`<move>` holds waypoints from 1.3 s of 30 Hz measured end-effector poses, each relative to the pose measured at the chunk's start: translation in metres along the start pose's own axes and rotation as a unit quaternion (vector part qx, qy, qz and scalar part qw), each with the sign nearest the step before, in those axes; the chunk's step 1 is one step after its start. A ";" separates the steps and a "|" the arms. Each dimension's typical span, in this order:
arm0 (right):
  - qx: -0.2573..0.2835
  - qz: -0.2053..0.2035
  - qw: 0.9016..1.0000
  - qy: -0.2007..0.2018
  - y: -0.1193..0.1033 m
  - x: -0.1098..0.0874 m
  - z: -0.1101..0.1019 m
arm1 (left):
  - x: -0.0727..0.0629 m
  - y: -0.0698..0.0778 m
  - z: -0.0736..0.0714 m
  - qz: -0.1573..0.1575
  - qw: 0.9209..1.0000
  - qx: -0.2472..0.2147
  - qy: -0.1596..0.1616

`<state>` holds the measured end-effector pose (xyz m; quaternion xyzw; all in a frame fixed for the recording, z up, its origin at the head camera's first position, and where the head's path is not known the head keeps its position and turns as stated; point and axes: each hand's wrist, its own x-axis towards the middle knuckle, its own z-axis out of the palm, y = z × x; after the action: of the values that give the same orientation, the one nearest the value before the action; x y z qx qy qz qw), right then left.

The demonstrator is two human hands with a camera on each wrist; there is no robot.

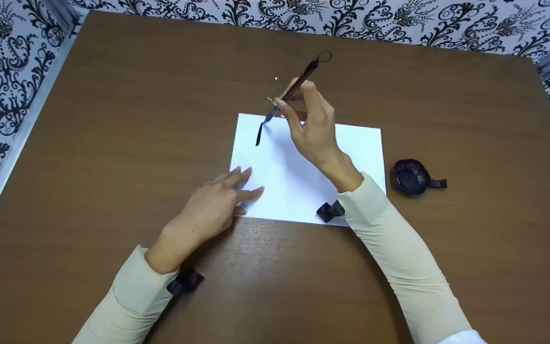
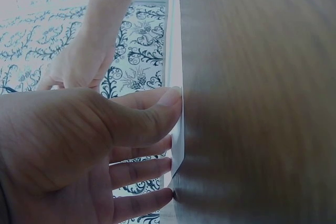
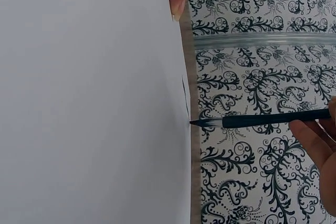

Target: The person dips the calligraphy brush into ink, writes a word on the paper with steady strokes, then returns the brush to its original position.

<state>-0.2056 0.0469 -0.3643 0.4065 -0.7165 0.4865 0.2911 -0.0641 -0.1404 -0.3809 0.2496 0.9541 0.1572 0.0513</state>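
Observation:
A dark paintbrush (image 1: 296, 90) with a cord loop at its top end is pinched in my right hand (image 1: 317, 129). Its tip touches the white sheet of paper (image 1: 280, 191) near the far left corner, at the upper end of a short black stroke (image 1: 259, 134). The right wrist view shows the brush (image 3: 262, 119) with its pointed dark bristles on the paper. My left hand (image 1: 213, 203) rests with spread fingers on the sheet's near left corner. In the left wrist view the left hand's fingers (image 2: 142, 171) lie straight against the paper's edge.
A small dark bowl (image 1: 411, 177) with a short handle stands on the brown table (image 1: 136, 119), right of the paper. Small bright specks (image 1: 271, 100) show beside the brush. Patterned black-and-white wallpaper (image 1: 7, 71) surrounds the table's far and left sides.

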 end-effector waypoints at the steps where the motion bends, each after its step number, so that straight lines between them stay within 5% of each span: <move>1: 0.002 -0.001 1.000 -0.001 0.001 0.000 0.000 | 0.000 0.000 0.000 0.001 1.000 -0.001 0.002; 39: -0.024 0.001 0.998 -0.057 -0.001 0.001 -0.004 | -0.001 0.000 0.000 -0.001 1.000 -0.003 0.006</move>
<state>-0.2047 0.0504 -0.3612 0.4257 -0.7440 0.4454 0.2586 -0.0633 -0.1407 -0.3812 0.2475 0.9542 0.1619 0.0463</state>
